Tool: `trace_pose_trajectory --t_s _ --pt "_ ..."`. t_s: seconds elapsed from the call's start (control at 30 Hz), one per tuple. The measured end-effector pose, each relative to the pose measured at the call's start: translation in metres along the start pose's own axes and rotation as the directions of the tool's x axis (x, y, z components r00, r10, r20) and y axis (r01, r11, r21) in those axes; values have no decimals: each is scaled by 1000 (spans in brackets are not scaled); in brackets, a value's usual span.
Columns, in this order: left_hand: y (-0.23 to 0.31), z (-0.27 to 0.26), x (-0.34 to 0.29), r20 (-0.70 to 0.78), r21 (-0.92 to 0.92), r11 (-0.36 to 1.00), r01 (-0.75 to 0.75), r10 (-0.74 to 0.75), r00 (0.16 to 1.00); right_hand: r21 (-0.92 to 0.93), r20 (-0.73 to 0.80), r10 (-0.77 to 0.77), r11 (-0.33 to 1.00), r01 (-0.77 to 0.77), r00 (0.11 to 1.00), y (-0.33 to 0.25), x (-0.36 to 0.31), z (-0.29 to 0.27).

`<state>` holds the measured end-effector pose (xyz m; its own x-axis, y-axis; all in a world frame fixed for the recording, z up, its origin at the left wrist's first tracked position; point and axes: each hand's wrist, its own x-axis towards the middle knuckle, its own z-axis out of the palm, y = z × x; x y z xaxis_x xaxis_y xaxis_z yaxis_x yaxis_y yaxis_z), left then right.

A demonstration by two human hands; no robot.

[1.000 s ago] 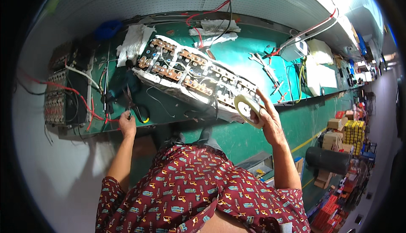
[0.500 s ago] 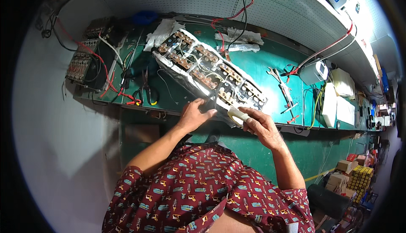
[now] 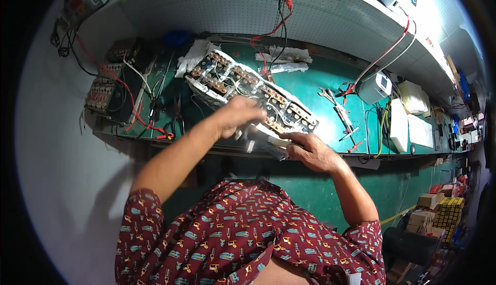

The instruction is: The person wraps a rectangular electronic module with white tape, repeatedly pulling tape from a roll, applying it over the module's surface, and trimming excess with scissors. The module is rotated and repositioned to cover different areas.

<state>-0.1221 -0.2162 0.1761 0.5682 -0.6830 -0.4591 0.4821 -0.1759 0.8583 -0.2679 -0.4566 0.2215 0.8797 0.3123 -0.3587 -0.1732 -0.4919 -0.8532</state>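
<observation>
At the left of my green bench [image 3: 330, 86] sits a dark battery block [image 3: 106, 86] trailing red wires [image 3: 135, 110]. A wrench [image 3: 325, 95] lies right of centre, with a white meter [image 3: 376, 87] and white boxes [image 3: 408, 125] beyond it. Cardboard boxes [image 3: 431, 215] are stacked at the lower right of the frame.

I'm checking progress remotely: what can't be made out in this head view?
- Left hand: motion-blurred; its grip is unreadable.
- Pale item under the right hand: mostly covered by fingers; its kind is unclear.
- Battery pack: near edge hidden by both hands.
- Boxes at lower right: too small, bent by the fisheye rim.
</observation>
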Motion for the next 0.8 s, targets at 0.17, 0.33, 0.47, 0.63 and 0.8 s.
trace_pose_trajectory --t_s 0.17,0.33,0.47,0.63,0.8 --pt "55 -23 54 64 -116 984 134 -127 990 -9 187 -97 995 101 978 -24 61 -15" --pt "74 -41 75 129 -75 997 19 -9 992 19 151 -17 1000 14 988 -31 106 -41" --pt "59 -29 49 -151 -86 987 -139 125 981 40 135 48 998 -54 990 -11 123 -54" --pt "-38 -29 12 -565 -26 823 -567 456 688 170 138 51 983 -74 989 -4 125 -63" --pt "-121 9 -8 -253 -52 992 119 -128 959 137 246 94 982 -131 965 -20 132 -68"
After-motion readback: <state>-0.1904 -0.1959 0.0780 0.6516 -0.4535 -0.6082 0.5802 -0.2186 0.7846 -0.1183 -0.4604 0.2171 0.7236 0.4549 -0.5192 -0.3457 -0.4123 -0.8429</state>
